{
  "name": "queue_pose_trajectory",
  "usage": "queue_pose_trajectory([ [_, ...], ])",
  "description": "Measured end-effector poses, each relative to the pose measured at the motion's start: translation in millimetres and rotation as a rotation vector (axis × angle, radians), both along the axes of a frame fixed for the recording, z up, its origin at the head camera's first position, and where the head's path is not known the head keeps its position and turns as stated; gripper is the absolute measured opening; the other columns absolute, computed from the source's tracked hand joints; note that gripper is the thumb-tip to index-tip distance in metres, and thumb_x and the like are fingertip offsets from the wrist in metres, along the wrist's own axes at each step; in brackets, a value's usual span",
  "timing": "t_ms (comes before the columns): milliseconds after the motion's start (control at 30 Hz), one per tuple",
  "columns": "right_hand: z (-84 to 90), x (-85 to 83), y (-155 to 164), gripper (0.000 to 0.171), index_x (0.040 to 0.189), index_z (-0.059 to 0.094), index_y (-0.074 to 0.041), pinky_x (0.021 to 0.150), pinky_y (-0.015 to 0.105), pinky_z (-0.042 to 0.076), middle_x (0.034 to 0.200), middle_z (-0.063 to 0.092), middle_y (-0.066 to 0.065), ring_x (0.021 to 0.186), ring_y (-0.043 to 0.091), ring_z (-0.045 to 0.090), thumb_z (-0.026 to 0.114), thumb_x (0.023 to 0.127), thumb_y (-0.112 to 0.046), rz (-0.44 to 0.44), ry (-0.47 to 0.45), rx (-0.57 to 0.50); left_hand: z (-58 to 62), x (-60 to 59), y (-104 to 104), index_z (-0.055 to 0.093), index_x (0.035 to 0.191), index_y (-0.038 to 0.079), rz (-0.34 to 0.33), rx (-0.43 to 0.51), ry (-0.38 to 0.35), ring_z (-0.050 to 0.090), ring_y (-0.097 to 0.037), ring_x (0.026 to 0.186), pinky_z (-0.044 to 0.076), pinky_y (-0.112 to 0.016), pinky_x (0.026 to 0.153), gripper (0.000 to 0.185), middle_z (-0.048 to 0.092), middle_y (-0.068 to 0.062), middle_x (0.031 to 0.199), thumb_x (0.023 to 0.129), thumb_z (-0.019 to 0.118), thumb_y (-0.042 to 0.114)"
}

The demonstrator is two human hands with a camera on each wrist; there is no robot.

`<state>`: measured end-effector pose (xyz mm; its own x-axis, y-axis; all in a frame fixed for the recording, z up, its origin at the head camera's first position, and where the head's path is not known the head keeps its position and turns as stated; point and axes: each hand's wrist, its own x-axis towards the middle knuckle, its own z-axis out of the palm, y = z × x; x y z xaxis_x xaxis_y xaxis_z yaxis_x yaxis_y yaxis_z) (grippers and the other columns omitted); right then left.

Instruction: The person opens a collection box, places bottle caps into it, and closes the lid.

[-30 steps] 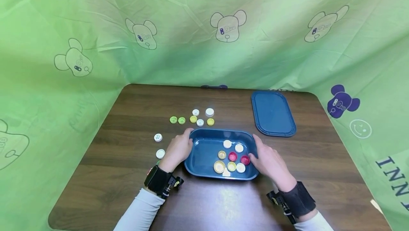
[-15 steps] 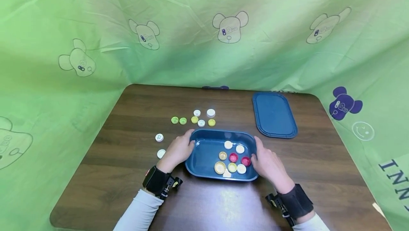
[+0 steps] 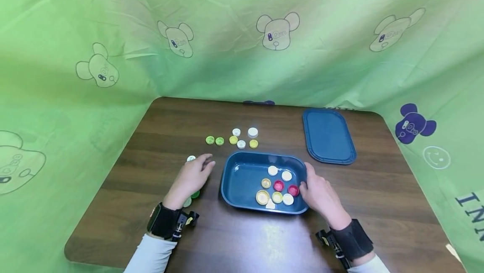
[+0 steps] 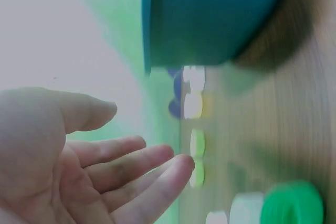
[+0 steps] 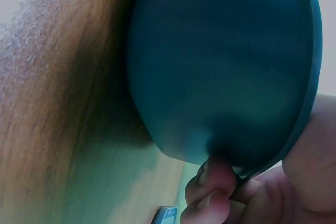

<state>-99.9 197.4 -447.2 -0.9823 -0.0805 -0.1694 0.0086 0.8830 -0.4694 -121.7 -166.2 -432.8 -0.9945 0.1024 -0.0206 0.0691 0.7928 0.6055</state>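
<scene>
Caps (image 3: 278, 185) lie in the tray (image 3: 242, 182) at lower centre; your right hand (image 3: 321, 195) pinches its right end, your left hand (image 3: 190, 180), thumb and fingers spread, hovers left of it.

Brn wood tbl (image 3: 223, 243), blue tray (image 3: 242, 185), blue lid (image 3: 329, 136); loose caps (image 3: 233, 140)

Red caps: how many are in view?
2, both in the blue tray: one red cap by the right hand, another red cap left of it. The left hand may hide more.
</scene>
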Motion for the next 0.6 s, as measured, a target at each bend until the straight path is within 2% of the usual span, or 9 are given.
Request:
queue_pose_trajectory([
  [133,0.9,0.1,1.2,0.064,0.149,0.029,0.009,0.068,0.05,0.059,0.123,0.059,0.039,0.079,0.032,0.068,0.061,0.097,-0.01,-0.006,-0.011,0.006,0.9,8.3,-19.3,0.059,0.136,-0.001,0.033,-0.031,0.019,0.067,-0.032,0.107,0.052,-0.053,0.092,0.041,0.07,-0.018,0.121,0.104,0.056,0.025],
  [300,0.4,-1.1,3.1,0.064,0.148,0.029,0.012,0.079,0.057,0.057,0.131,0.053,0.04,0.094,0.041,0.068,0.06,0.098,-0.011,-0.017,-0.047,0.014,-2.3,21.6,-31.6,0.06,0.136,0.001,0.04,-0.125,-0.026,0.063,-0.037,0.115,0.048,-0.058,0.096,0.041,0.065,-0.021,0.131,0.103,0.056,0.023],
  [467,-2.0,-3.5,3.6,0.062,0.148,0.028,0.012,0.081,0.057,0.056,0.133,0.052,0.041,0.098,0.043,0.068,0.058,0.099,-0.012,-0.021,-0.074,0.006,-5.9,40.7,-38.0,0.061,0.132,-0.005,0.008,-0.205,-0.026,0.059,-0.044,0.119,0.045,-0.059,0.099,0.04,0.064,-0.025,0.128,0.099,0.061,0.017],
  [600,-1.5,-5.2,4.3,0.062,0.147,0.027,0.013,0.08,0.057,0.056,0.133,0.051,0.042,0.098,0.044,0.067,0.057,0.1,-0.012,-0.02,-0.096,-0.005,-5.1,56.1,-43.2,0.057,0.131,-0.008,0.007,-0.235,-0.091,0.057,-0.046,0.12,0.044,-0.058,0.1,0.045,0.062,-0.027,0.127,0.095,0.066,0.018],
])
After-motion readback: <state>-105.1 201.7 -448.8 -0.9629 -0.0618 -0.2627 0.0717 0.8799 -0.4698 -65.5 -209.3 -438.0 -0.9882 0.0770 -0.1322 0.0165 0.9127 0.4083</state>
